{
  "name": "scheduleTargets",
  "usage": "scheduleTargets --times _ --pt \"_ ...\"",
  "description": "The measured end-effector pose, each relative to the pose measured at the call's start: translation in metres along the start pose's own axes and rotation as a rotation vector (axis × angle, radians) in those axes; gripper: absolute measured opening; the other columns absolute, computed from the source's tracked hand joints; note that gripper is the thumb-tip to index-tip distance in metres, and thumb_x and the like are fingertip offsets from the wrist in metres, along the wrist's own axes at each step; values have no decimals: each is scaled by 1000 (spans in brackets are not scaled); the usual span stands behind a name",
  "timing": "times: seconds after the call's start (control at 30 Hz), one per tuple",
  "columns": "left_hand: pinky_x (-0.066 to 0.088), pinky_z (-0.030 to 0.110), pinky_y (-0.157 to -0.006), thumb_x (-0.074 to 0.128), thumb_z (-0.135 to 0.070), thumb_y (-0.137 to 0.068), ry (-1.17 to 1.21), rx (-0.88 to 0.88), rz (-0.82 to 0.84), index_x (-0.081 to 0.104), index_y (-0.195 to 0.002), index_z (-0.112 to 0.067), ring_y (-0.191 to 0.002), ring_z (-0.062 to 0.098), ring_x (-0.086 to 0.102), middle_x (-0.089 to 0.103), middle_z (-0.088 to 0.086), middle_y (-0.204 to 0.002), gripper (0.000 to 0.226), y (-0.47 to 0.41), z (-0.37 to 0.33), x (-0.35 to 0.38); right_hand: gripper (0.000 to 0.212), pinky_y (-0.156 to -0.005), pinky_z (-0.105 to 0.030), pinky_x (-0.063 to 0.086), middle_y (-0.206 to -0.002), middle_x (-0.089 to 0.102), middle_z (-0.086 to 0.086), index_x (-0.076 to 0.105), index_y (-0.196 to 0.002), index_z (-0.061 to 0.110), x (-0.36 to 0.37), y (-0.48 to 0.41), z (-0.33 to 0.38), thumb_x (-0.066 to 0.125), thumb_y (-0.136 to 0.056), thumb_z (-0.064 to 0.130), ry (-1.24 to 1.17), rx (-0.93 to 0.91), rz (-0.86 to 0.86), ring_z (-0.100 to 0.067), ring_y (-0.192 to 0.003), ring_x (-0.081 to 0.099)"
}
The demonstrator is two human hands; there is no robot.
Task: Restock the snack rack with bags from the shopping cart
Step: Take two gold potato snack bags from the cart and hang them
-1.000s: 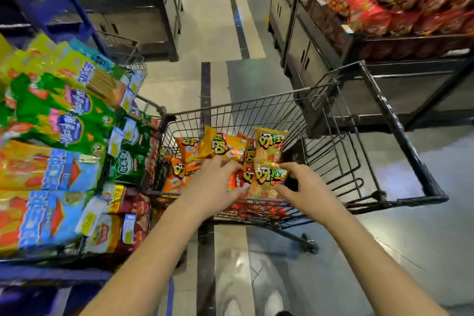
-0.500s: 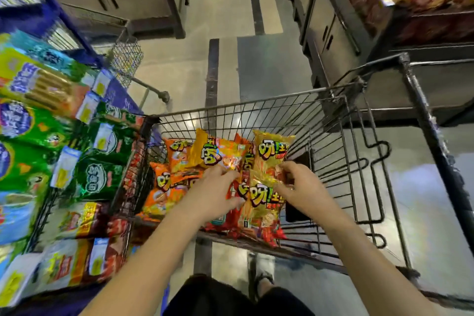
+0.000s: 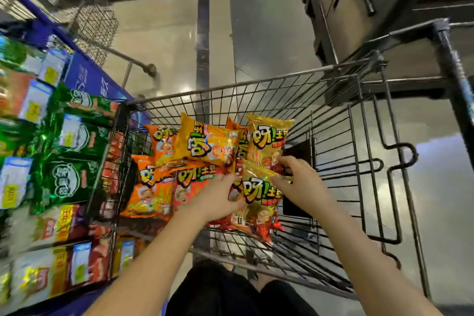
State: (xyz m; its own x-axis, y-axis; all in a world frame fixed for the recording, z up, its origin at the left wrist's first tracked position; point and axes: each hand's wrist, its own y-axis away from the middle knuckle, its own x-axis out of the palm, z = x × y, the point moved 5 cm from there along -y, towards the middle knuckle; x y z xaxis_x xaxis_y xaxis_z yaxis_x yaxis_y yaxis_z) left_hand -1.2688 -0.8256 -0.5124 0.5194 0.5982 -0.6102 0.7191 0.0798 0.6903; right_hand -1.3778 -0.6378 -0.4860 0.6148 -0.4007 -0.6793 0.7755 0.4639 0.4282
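We reach both arms down into the shopping cart [image 3: 256,86]; our left hand [image 3: 218,197] and right hand [image 3: 300,182] each hold the yellow bag [image 3: 256,195] in a curled grip.

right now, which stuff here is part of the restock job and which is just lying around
Job: shopping cart, orange bags, yellow bag, left hand and right hand gripping it, snack rack.
Just around: grey cabinets, wire basket.

Both forearms [image 3: 164,246] are bare from the left hand [image 3: 218,197] and right hand [image 3: 297,182] back to the picture's edge. Behind the hands, close to the body, black cloth [image 3: 230,292] covers both legs.
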Motion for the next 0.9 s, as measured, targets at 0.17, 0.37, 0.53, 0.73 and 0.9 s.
scheduleTargets --times 0.17,0.37,0.53,0.73,0.9 --pt "48 23 -88 79 -43 -88 191 -125 159 42 -144 -11 -112 16 56 55 7 -144 73 -37 16 38 63 -101 -32 47 -139 55 -3 47 -149 25 15 -16 -16 67 -94 49 -32 65 22 -19 -126 57" --pt "36 13 -94 86 -22 -84 403 -207 243 34 -153 -6 -140 24 48 47 2 -152 88 -74 21 71 59 -96 -28 39 -139 52 2 46 -148 32 29 -28 -36 65 -96 48 -41 126 20 -16 -128 51" --pt "44 29 -109 87 -33 -81 447 -246 213 41 -152 -11 -135 25 55 54 6 -148 87 -95 27 83 59 -99 -34 46 -139 54 -1 47 -147 30 40 -38 -49 67 -94 48 -36 163 24 -18 -126 54" --pt "37 28 -113 89 -21 -79 660 -324 251 36 -150 -6 -140 25 47 48 4 -152 90 -95 30 86 58 -97 -32 46 -140 54 1 47 -146 31 47 -43 -55 69 -94 44 -68 200 20 -16 -126 54" --pt "43 36 -114 96 -49 -63 671 -327 183 43 -147 -17 -129 19 56 58 -3 -143 105 -91 44 86 55 -101 -38 50 -139 55 0 48 -146 29 43 -49 -49 68 -95 39 -104 201 29 -17 -124 56"
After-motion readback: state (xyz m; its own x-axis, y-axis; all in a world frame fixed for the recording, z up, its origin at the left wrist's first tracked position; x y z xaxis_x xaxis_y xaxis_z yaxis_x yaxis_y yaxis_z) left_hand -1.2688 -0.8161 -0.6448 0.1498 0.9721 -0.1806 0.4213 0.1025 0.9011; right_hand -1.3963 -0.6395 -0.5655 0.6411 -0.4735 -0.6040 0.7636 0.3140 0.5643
